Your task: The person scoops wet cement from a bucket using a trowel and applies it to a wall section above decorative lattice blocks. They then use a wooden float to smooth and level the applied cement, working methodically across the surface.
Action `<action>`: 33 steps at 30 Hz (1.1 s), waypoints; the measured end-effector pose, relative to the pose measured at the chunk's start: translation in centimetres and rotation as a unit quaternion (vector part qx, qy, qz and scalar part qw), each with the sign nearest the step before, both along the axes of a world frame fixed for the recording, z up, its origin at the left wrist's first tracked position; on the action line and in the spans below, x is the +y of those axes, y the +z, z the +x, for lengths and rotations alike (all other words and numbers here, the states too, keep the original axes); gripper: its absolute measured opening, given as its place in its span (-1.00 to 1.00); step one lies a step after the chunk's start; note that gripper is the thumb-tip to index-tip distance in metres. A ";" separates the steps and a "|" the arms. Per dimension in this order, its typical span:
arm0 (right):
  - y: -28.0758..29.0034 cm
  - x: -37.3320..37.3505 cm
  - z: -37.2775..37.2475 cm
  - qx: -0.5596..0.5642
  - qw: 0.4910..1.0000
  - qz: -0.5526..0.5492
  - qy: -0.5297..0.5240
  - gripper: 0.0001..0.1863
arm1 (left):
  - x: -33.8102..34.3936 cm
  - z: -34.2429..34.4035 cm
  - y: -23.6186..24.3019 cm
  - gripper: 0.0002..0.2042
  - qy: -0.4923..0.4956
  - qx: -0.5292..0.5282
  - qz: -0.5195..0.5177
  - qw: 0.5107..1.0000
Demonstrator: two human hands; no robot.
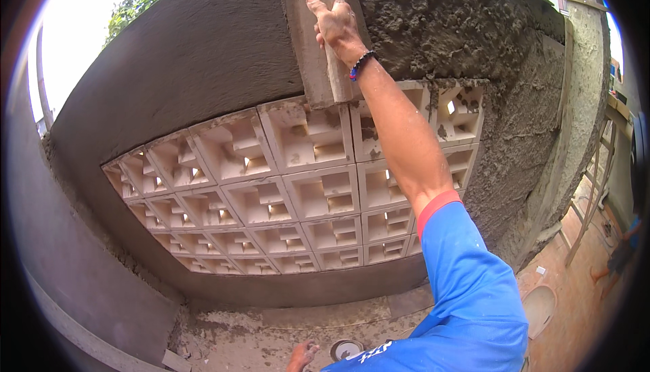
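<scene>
My right hand is raised, fingers wrapped around a long mortar-stained wooden straightedge held upright against the plastered wall. Beside and under it is a grey strip; I cannot tell whether it is board or mortar. Plaster is smooth on the left and rough, wet-looking on the right. Below is a panel of pale square vent blocks with mortar smears. My left hand hangs low at the bottom, fingers slightly bent and apart, near a round bucket partly hidden by my blue shirt.
A grey side wall stands left. A rough column stands right, with a wooden ladder behind it. A pale basin lies on the reddish floor, near another person's leg at the far right edge.
</scene>
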State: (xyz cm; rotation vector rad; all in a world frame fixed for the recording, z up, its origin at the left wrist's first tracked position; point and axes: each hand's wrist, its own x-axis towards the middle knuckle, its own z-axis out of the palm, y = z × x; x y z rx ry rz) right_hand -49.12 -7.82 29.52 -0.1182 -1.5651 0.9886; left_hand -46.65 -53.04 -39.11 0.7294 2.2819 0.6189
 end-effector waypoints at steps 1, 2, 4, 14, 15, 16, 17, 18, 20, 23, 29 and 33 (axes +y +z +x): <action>0.4 0.1 0.0 0.005 1.000 0.002 -0.002 -0.38 | 0.2 0.1 -0.1 -0.49 0.000 0.003 0.002 1.000; 0.8 0.3 0.0 0.010 1.000 0.005 -0.004 -0.39 | 0.4 0.1 -0.2 -0.48 -0.001 0.005 0.005 1.000; 0.3 0.5 0.4 0.003 1.000 0.005 -0.012 -0.40 | 1.3 0.6 0.4 -0.48 -0.005 -0.001 0.011 1.000; -5.8 4.3 -0.5 -0.015 0.996 0.055 -0.066 -0.41 | 2.6 -0.5 -1.1 -0.47 -0.030 -0.006 0.047 0.998; -4.6 4.4 -0.3 -0.010 0.997 0.049 -0.064 -0.41 | 2.9 -0.7 -1.0 -0.47 -0.038 -0.008 0.033 0.999; -3.4 4.0 0.2 -0.005 0.997 0.043 -0.061 -0.41 | 3.3 -0.9 -0.4 -0.48 -0.045 -0.010 0.018 0.999; -2.4 1.4 1.8 -0.017 1.000 -0.002 -0.008 -0.40 | 2.9 -0.6 -0.2 -0.48 -0.045 -0.016 0.001 0.999; -1.0 1.9 2.4 -0.010 1.000 0.008 -0.023 -0.39 | 3.2 -1.0 -0.3 -0.47 -0.048 -0.008 0.011 0.999; 1.2 1.9 2.7 0.014 1.000 0.020 -0.012 -0.41 | 2.6 -0.8 -0.4 -0.46 -0.036 0.010 0.034 0.999; 0.7 2.9 2.7 0.025 0.999 0.021 -0.032 -0.44 | 3.7 0.1 1.4 -0.45 -0.028 -0.006 0.025 0.999; -3.5 5.6 0.1 0.020 0.992 0.059 -0.111 -0.47 | 3.4 -0.2 0.5 -0.46 -0.042 -0.029 -0.018 0.999; -4.7 5.8 0.2 0.026 0.990 0.054 -0.131 -0.49 | 4.2 -0.7 1.5 -0.47 -0.044 -0.018 -0.001 0.999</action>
